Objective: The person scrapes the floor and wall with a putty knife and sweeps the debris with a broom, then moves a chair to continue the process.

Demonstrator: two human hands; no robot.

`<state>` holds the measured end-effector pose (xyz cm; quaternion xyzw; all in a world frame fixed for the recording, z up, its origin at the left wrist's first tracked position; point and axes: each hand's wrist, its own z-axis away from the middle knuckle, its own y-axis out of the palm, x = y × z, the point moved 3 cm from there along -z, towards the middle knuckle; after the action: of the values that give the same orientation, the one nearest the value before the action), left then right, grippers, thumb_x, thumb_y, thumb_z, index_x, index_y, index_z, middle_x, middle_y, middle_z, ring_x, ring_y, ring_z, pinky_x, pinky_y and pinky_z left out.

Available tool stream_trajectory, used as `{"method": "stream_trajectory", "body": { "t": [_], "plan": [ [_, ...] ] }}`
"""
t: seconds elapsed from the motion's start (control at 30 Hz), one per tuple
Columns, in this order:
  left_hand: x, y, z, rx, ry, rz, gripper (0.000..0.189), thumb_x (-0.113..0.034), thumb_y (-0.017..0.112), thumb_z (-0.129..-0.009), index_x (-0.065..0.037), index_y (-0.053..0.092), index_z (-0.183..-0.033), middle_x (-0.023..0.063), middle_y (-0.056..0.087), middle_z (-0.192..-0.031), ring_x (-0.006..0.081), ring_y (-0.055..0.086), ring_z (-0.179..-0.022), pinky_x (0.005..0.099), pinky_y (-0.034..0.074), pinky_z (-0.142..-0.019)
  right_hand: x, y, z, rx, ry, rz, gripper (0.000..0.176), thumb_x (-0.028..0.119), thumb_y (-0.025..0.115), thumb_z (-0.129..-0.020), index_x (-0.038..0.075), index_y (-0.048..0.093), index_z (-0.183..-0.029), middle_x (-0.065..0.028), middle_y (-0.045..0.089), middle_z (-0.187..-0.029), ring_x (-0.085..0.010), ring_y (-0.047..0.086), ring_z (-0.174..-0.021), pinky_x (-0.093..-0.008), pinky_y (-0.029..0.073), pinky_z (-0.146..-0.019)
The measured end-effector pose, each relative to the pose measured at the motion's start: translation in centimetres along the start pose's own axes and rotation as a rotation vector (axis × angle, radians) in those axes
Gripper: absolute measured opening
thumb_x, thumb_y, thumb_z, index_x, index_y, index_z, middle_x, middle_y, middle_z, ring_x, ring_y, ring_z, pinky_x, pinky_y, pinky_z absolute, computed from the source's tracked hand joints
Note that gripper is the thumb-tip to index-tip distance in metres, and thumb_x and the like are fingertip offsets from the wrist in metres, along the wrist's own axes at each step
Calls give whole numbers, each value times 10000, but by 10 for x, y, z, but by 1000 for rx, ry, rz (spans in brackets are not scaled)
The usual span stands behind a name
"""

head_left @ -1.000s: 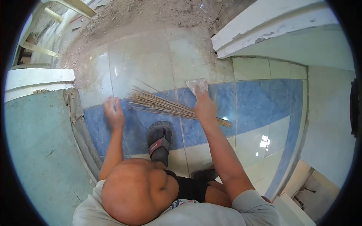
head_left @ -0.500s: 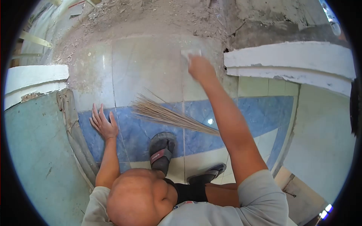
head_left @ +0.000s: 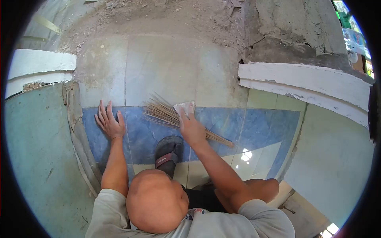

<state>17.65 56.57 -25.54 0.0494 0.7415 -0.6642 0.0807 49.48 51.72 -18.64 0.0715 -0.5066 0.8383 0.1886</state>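
Note:
My left hand (head_left: pixel 110 123) lies flat with spread fingers on the blue tiles (head_left: pixel 137 139). In my right hand (head_left: pixel 192 129) is a whitish flat scraper (head_left: pixel 185 108), its wide edge pointing away from me. That hand is over the stick broom (head_left: pixel 160 112), which lies slantwise across the blue tiles, bristles to the left. Part of the broom's middle is hidden by my right hand.
Pale dusty tiles (head_left: pixel 160 71) lie beyond the blue ones, with loose rubble (head_left: pixel 158 18) behind them. White-edged wall ends stand at left (head_left: pixel 43 65) and right (head_left: pixel 305 81). A sandaled foot (head_left: pixel 168 152) is between my arms.
My right hand has come back from the pale tiles to the broom, with the scraper still in it. My left hand stays flat on the floor. The view has shifted slightly.

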Motion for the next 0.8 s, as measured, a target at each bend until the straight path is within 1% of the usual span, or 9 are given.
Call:
{"method": "stream_trajectory", "body": {
  "t": [0.17, 0.23, 0.27, 0.37, 0.43, 0.5, 0.57, 0.63, 0.8],
  "plan": [
    [1, 0, 0, 13, -15, 8, 571, -346, 574, -954, -204, 488, -1500, 89, 334, -1662, 297, 317, -1519, 555, 148, -1246, 5, -28, -118, -167, 72, 67, 414, 177, 484, -986, 127, 587, -1384, -252, 537, -1464, -449, 685, -1096, -555, 585, -865],
    [0, 0, -2, 3, -19, 23, 572, -344, 576, -953, -206, 487, -1501, 84, 333, -1663, 294, 315, -1520, 556, 146, -1246, 8, -77, -200, -160, 177, 4, 281, 144, 520, -945, 43, 741, -1086, -222, 750, -1040, -392, 733, -1002, -523, 594, -851],
    [1, -1, 0, 0, -19, 35, 574, -342, 578, -951, -208, 487, -1502, 79, 332, -1663, 292, 313, -1521, 557, 144, -1247, 26, -116, -221, 149, 307, -150, 267, 172, 555, -940, 14, 766, -894, -226, 754, -895, -392, 754, -823, -507, 607, -777],
    [2, 0, 0, 13, -40, 37, 569, -336, 585, -947, -220, 491, -1496, 65, 333, -1665, 282, 313, -1522, 558, 145, -1248, 11, -134, -274, 164, 61, 111, 315, 222, 590, -942, 10, 759, -781, -227, 730, -753, -396, 735, -662, -502, 605, -694],
    [4, 0, 0, 24, -51, 42, 567, -335, 585, -947, -223, 492, -1495, 61, 332, -1665, 278, 313, -1523, 558, 146, -1248, 32, -165, -202, 121, 214, 1, 322, 297, 607, -962, 19, 769, -950, -234, 743, -869, -412, 739, -787, -508, 594, -762],
    [2, -2, 0, 11, -48, 53, 563, -332, 584, -948, -227, 493, -1494, 59, 334, -1665, 277, 315, -1523, 558, 147, -1248, 1, -115, -144, -374, -203, 16, 363, 345, 607, -973, 44, 727, -1137, -256, 724, -1055, -438, 712, -931, -524, 570, -848],
    [3, -1, 0, -4, -43, 64, 563, -333, 582, -948, -227, 493, -1494, 59, 337, -1664, 278, 318, -1521, 558, 149, -1248, -22, -61, -84, -152, -44, -43, 456, 348, 572, -992, 105, 621, -1375, -296, 608, -1327, -484, 675, -1017, -549, 551, -904],
    [2, -2, 0, -11, -40, 53, 561, -337, 574, -949, -224, 494, -1492, 63, 344, -1660, 281, 327, -1517, 560, 152, -1246, -26, -12, -34, -272, -95, 53, 487, 339, 555, -1004, 173, 553, -1462, -313, 505, -1456, -498, 670, -1021, -557, 565, -877],
    [2, 0, 1, -16, -38, 54, 560, -340, 570, -949, -222, 497, -1491, 60, 347, -1659, 277, 326, -1518, 559, 150, -1248, -16, -5, -63, -113, 2, 67, 458, 331, 544, -1007, 202, 553, -1447, -322, 426, -1524, -496, 673, -1053, -558, 577, -868]
  ]
}}
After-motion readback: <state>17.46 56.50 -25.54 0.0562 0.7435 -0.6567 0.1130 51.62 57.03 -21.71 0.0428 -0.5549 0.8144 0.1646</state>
